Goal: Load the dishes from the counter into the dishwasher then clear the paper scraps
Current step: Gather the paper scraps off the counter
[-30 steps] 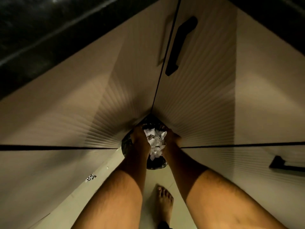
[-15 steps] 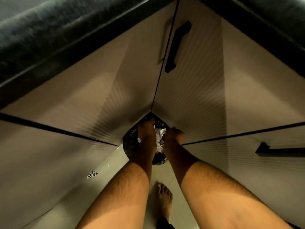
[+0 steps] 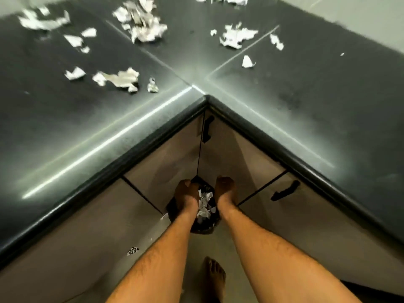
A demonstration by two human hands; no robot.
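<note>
Head view. Both arms reach down into the inner corner of the cabinets. The left hand (image 3: 184,194) and the right hand (image 3: 225,189) sit on opposite sides of a black bin (image 3: 204,226) on the floor, each at its rim; whether the fingers are clamped on the rim or merely resting there cannot be told, as they are dark and blurred. Between the two hands, inside the bin, lie crumpled white paper scraps (image 3: 204,204).

Above the hands, a dark counter (image 3: 284,88) wraps the corner. More torn paper (image 3: 142,25) is scattered across its far surface, well apart from the hands, in several loose clusters.

Directly behind the hands stand beige cabinet doors (image 3: 170,158) with a black handle (image 3: 206,132) above and another handle (image 3: 285,190) to the right. Below the hands, a bare foot (image 3: 213,278) stands on the floor. To the lower left of the hands a small black-and-white patterned marker (image 3: 133,250) is fixed; its pattern is unreadable. No legible writing or brand is visible.
</note>
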